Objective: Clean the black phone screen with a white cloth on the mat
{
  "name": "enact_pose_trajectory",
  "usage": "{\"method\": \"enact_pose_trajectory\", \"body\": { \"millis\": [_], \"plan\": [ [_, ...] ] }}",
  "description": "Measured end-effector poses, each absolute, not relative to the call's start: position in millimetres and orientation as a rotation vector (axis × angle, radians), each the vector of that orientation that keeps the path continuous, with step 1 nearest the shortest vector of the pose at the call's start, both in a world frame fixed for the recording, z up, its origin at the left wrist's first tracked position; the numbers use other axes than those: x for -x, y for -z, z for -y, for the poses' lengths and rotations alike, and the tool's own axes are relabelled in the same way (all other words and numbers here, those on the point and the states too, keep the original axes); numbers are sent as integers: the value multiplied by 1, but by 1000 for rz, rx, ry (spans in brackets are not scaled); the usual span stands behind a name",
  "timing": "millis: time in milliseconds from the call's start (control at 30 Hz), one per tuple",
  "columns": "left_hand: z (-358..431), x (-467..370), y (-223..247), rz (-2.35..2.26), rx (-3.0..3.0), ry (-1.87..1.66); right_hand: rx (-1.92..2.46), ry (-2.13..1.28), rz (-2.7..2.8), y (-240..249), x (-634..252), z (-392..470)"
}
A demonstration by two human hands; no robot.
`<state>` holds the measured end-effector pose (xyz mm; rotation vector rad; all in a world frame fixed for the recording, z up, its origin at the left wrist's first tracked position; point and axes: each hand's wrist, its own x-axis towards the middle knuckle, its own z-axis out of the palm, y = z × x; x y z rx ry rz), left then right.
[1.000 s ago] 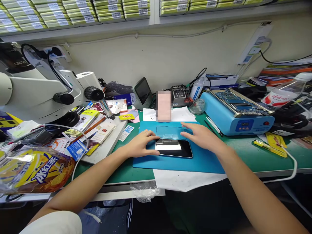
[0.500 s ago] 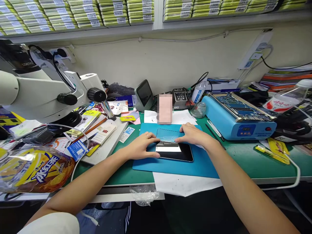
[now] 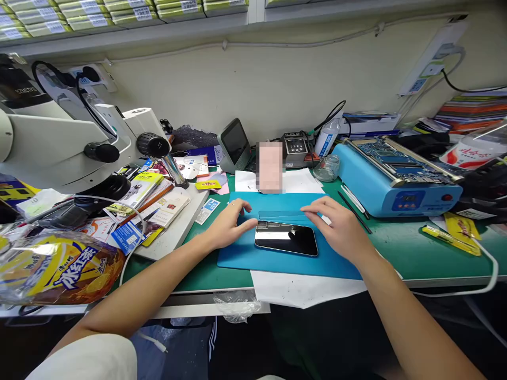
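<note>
A smartphone [image 3: 287, 240] with a dark, glossy screen lies on the blue mat [image 3: 237, 260], long side toward me. Just behind it, a thin clear screen protector [image 3: 282, 215] is seen nearly edge-on. Its right end is pinched between the thumb and fingers of my right hand [image 3: 335, 224]. My left hand [image 3: 229, 224] is at the phone's left end, fingers curved and apart, with the thumb tip close to the phone's upper left corner. Whether that thumb touches the phone I cannot tell. Nothing shows in the left hand.
A microscope [image 3: 59, 148] and a stack of papers [image 3: 170, 211] crowd the left, beside a tea bottle [image 3: 67, 269]. At right stands a blue heating unit [image 3: 407, 198] with circuit boards on top. A pen [image 3: 354, 211] and a glass jar [image 3: 327, 168] are nearby.
My right hand has moved right and now pinches the protector's end; the sheet is tilted more edge-on. My left hand has let go and drawn back left. The view has shifted slightly.
</note>
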<state>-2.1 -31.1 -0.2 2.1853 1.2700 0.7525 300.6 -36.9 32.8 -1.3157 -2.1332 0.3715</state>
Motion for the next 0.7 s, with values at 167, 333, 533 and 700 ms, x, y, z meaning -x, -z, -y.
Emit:
{"method": "enact_pose_trajectory", "body": {
  "millis": [167, 333, 533, 700],
  "plan": [
    [34, -1, -1, -1129, -2295, -647, 989, -266, 2199, -11, -309, 65],
    [37, -5, -3, -1034, -2405, -492, 931, -326, 2270, 2, -315, 68],
    [35, -6, -2, -1008, -2379, -519, 977, -416, 2305, 11, -321, 65],
    [36, -6, -4, -994, -2245, -556, 1281, -534, 2358, 6, -320, 68]
  ]
}}
